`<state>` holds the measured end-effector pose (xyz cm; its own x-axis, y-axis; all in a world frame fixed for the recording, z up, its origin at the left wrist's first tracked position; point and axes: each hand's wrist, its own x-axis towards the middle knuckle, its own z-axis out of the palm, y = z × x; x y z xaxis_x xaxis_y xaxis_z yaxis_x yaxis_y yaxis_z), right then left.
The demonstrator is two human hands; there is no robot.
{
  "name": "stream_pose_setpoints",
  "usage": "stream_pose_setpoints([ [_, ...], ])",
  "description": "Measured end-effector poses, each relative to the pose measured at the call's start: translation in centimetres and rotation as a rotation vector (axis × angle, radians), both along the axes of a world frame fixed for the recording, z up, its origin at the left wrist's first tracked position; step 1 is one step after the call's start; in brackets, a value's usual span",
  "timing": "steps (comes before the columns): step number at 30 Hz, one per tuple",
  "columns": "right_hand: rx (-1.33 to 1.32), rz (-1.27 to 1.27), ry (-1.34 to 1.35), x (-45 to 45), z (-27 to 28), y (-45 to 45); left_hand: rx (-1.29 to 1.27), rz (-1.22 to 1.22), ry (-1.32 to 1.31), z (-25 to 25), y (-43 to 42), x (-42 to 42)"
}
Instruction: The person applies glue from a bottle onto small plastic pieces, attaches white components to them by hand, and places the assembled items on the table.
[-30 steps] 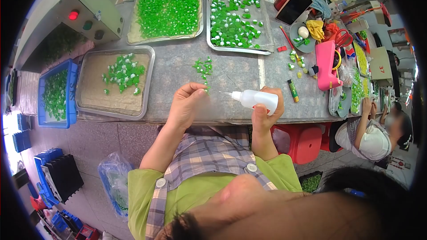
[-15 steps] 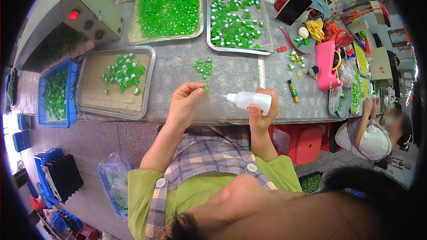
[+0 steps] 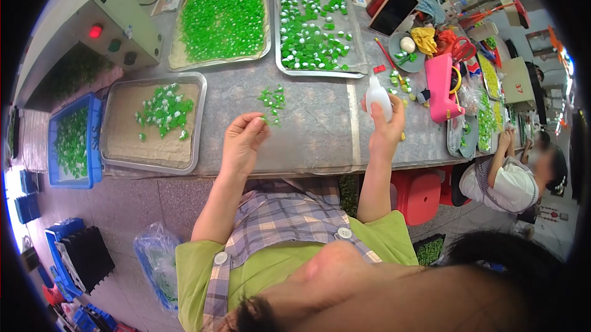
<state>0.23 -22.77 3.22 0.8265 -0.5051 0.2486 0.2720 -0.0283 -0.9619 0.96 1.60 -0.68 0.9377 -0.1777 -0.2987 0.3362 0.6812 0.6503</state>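
So, from the left: a blue bin (image 3: 95,166) with green bits in it, then a metal tray (image 3: 196,124) with a loose heap of green-and-white pieces. Next is the left hand (image 3: 244,135), over the near part of the counter (image 3: 320,122) — thumb and forefinger pinched on a tiny green piece (image 3: 268,121), just nearer than a scatter of loose green pieces (image 3: 273,103). It's too small for me to tell which way it faces.

Further right, the right hand (image 3: 388,124) has its fingers wrapped round a white squeeze bottle (image 3: 379,95), well apart from the pinched piece. The bottle's long axis runs near to far, nozzle aimed far and a touch left; can't tell how steeply it's tipped up. Right of that sits a pink tape dispenser (image 3: 438,85).

My read: it's a holding step, bottle off to the side. Using that nozzle on the piece would call for swinging it left — plus a steady pinch.
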Motion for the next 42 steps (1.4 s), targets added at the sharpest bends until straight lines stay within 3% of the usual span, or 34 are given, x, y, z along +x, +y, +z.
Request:
stream_pose_setpoints([
  [2,-0.104,-0.01,0.087,0.9,-1.6,-2.2,-0.024,0.006,-0.022,-0.2,0.5,0.5],
  [9,-0.039,0.026,0.144,1.5,-4.1,-3.8,-0.018,0.097,-0.01,0.1,1.7,1.5],
  [11,-0.769,-0.343,0.087,1.3,-2.4,-2.9,-0.029,0.115,-0.02,0.1,2.0,1.7],
  [14,-0.974,-0.456,-0.153,1.8,1.4,-0.3,-0.029,0.107,-0.018,0.1,1.9,1.9],
  [15,-0.939,-0.284,-0.218,2.6,1.7,0.4,-0.027,0.1,-0.017,0.1,1.7,1.8],
  [17,-0.842,0.102,-0.073,5.1,2.3,2.4,-0.017,0.075,-0.003,0.1,1.2,1.6],
  [19,-0.95,0.283,-0.051,9.3,0.6,3.5,-0.023,0.064,-0.013,0.2,1.1,1.2],
  [22,-1.179,0.305,-0.003,13.0,-2.6,4.2,-0.025,0.084,-0.028,0.2,2.0,0.8],
  [25,-1.176,0.343,0.037,13.6,-3.0,4.4,-0.016,0.117,-0.016,0.3,2.7,0.6],
  [27,-1.116,0.363,0.078,12.6,-1.4,4.4,-0.009,0.13,-0.005,0.2,2.9,0.7],
  [29,-0.423,0.586,0.171,9.9,0.7,4.5,-0.011,0.05,-0.056,0.1,2.5,0.7],
  [32,0.06,0.826,0.231,5.6,1.1,5.0,-0.064,-0.075,-0.065,0.1,1.1,0.9],
  [35,0.438,0.887,0.327,2.8,-1.0,5.8,-0.03,-0.115,-0.023,0.9,-0.8,0.9],
  [38,0.61,0.901,0.334,1.5,-2.6,6.5,0.001,-0.127,-0.033,0.8,-1.3,0.7],
  [42,0.598,0.875,0.255,0.7,-1.7,6.8,0.012,-0.1,-0.075,0.8,-0.6,0.1],
])
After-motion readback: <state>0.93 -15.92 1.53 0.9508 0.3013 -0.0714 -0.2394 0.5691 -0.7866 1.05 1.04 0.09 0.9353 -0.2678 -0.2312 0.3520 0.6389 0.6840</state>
